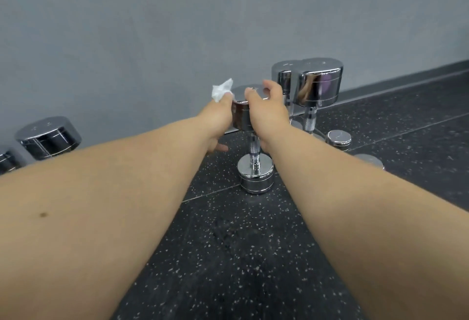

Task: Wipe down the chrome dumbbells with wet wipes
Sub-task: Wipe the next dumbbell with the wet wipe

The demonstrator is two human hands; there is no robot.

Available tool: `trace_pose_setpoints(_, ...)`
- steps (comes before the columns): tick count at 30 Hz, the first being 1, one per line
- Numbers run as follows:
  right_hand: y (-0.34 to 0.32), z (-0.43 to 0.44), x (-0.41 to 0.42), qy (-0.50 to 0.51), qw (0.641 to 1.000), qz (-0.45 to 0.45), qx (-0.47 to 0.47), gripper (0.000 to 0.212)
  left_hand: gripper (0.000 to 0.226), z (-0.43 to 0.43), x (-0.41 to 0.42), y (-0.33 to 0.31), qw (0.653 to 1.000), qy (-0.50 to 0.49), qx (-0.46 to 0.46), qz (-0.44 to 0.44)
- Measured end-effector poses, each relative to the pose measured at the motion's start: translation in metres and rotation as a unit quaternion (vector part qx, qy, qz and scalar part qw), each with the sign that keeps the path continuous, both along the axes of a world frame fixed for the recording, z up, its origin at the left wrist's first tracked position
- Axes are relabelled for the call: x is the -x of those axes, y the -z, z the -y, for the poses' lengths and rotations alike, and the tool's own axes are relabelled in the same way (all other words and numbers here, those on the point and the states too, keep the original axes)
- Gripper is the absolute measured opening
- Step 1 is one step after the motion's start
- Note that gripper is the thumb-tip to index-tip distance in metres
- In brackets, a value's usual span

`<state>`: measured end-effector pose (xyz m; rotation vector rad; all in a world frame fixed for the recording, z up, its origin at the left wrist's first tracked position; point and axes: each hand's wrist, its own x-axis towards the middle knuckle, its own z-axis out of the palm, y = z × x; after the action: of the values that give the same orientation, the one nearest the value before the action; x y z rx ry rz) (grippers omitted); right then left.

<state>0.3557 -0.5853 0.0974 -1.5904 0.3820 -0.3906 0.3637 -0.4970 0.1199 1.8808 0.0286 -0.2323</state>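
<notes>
hands (219,116) (267,114) gripping upright dumbbell (256,178), left — pinching wipe (221,89)

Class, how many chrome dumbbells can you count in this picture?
7: an upright dumbbell between left hand and right hand; two tall ones behind it; two small ones further right; two big ones at left edge. Arms may hide more.

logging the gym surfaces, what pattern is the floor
The floor is black with pale speckles; head view shows it best.
</notes>
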Motion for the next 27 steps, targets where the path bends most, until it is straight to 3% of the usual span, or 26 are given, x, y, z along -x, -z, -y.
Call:
trace_pose_setpoints(4, 0.005, -0.011, -0.002, 0.031, 0.992, 0.049, -0.115, 0.042, 0.03, -0.003, 0.001, 0.019, 0.986, 0.008, 0.158, -0.049)
trace_pose_setpoints(8, 0.004, -0.016, 0.015, 0.032, 0.985, 0.08, -0.147, 0.036, 0.026, -0.003, 0.013, 0.018, 0.977, -0.019, 0.212, -0.032)
trace_pose_setpoints(12, 0.017, -0.024, 0.047, 0.005, 0.98, 0.107, -0.167, 0.056, 0.045, -0.009, 0.034, 0.024, 0.971, -0.028, 0.237, -0.032)
trace_pose_setpoints(15, 0.023, -0.034, 0.064, 0.03, 0.967, 0.097, -0.233, 0.068, 0.046, -0.012, 0.055, 0.029, 0.96, -0.059, 0.268, -0.054)
trace_pose_setpoints(21, 0.03, -0.039, 0.084, -0.033, 0.924, 0.071, -0.375, 0.02, 0.029, -0.016, 0.077, 0.037, 0.923, -0.125, 0.347, -0.112)
trace_pose_setpoints(27, 0.037, -0.046, 0.088, 0.033, 0.924, 0.058, -0.376, 0.045, 0.023, -0.024, 0.092, 0.051, 0.896, -0.159, 0.405, -0.086)
